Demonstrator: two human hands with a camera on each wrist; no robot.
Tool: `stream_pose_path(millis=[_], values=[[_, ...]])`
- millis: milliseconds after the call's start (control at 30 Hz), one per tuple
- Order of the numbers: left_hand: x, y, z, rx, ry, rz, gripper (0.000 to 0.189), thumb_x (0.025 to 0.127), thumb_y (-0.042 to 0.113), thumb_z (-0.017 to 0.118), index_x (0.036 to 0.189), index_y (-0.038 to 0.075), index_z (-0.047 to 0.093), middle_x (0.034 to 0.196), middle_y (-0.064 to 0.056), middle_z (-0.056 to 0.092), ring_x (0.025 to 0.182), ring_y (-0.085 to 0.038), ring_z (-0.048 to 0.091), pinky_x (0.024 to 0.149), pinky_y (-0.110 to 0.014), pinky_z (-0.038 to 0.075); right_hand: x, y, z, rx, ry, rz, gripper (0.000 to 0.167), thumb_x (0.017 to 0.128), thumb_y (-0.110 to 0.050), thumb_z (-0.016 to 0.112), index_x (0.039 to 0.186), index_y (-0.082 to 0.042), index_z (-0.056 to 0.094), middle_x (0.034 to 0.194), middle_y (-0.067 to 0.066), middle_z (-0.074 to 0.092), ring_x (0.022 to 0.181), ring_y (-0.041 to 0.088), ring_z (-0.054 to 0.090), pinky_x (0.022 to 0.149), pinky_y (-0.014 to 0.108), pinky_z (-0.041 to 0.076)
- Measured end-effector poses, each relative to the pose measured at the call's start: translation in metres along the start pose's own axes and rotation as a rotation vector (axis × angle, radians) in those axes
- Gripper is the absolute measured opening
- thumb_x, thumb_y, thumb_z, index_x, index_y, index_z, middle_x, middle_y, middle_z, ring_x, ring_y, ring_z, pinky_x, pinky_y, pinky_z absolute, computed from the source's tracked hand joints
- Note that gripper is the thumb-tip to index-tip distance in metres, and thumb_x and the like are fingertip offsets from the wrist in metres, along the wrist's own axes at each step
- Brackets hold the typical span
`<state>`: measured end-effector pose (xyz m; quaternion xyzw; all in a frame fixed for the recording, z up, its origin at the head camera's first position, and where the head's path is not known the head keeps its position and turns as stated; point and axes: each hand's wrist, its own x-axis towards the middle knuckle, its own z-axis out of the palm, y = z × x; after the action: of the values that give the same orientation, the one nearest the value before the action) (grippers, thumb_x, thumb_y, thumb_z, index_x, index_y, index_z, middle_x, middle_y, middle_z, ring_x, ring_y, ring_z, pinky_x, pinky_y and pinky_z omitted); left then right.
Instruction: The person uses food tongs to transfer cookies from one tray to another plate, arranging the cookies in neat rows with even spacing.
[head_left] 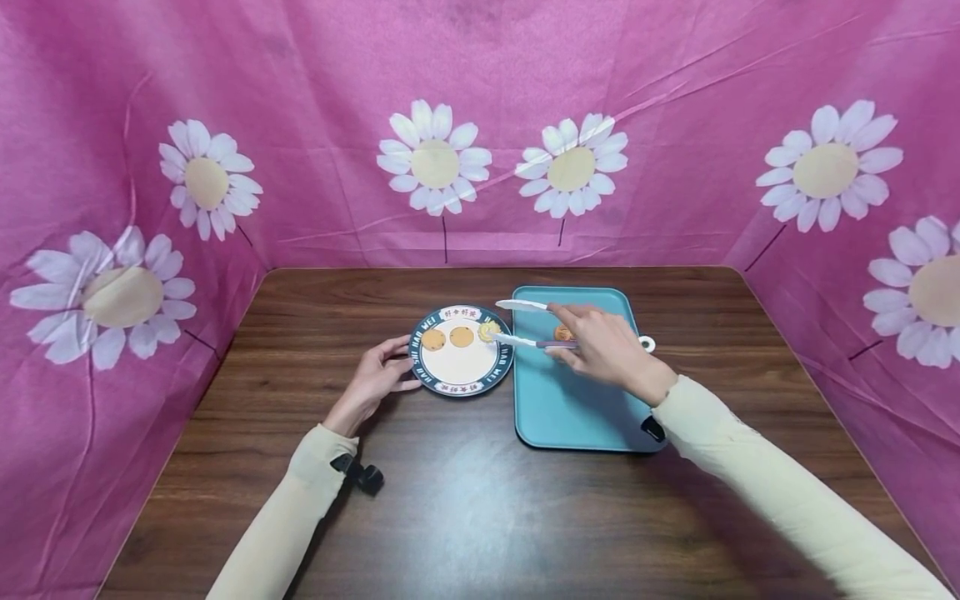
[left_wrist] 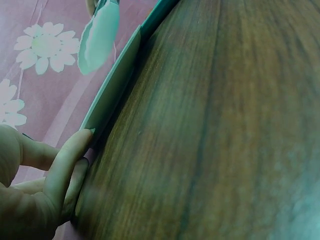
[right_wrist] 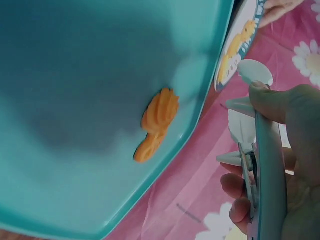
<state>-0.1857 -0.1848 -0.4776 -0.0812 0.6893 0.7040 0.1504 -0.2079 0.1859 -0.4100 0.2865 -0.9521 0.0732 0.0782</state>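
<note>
Teal tray [head_left: 577, 412] bears orange ridged biscuit [right_wrist: 160, 112], below right hand [head_left: 607, 346], the nearer one | long axis: roughly along tray's far rim | right hand: fingers curled round tongs [head_left: 517, 339], arms spread, tips toward plate [head_left: 457, 365], seemingly nothing between | left hand [head_left: 377, 375]: pinching plate's left rim

Cream sleeves [head_left: 272, 521] (with small black wrist devices [head_left: 369, 479]).
</note>
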Motion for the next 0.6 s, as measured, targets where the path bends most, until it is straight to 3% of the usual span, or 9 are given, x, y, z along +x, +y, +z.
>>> stream_pose_path(millis=[167, 400, 600], values=[[0.001, 0.000, 0.001, -0.005, 0.003, -0.005, 0.055, 0.105, -0.006, 0.048, 0.158, 0.002, 0.039, 0.151, -0.025, 0.041, 0.105, -0.014, 0.064, 0.087, -0.028, 0.070, -0.008, 0.016, -0.002, 0.004, 0.015, 0.044, 0.070, 0.093, -0.046, 0.076, 0.150, -0.010, 0.055, 0.133, 0.019, 0.070, 0.107, 0.033, 0.071, 0.060, 0.048, 0.066], [0.001, -0.002, 0.001, -0.002, 0.000, -0.001, 0.054, 0.105, -0.006, 0.048, 0.158, 0.001, 0.039, 0.151, -0.025, 0.041, 0.102, -0.013, 0.064, 0.087, -0.027, 0.070, -0.026, 0.037, 0.003, -0.006, 0.016, 0.063, 0.063, 0.096, -0.046, 0.073, 0.146, -0.010, 0.058, 0.128, 0.018, 0.072, 0.080, 0.026, 0.069, 0.050, 0.045, 0.062], [0.000, -0.001, 0.000, 0.007, 0.005, -0.009, 0.054, 0.105, -0.005, 0.048, 0.158, 0.002, 0.040, 0.151, -0.024, 0.040, 0.102, -0.013, 0.064, 0.087, -0.027, 0.070, -0.038, 0.052, 0.006, -0.023, 0.019, 0.078, 0.057, 0.097, -0.042, 0.073, 0.142, -0.009, 0.062, 0.118, 0.018, 0.075, 0.083, 0.029, 0.070, 0.052, 0.049, 0.063]])
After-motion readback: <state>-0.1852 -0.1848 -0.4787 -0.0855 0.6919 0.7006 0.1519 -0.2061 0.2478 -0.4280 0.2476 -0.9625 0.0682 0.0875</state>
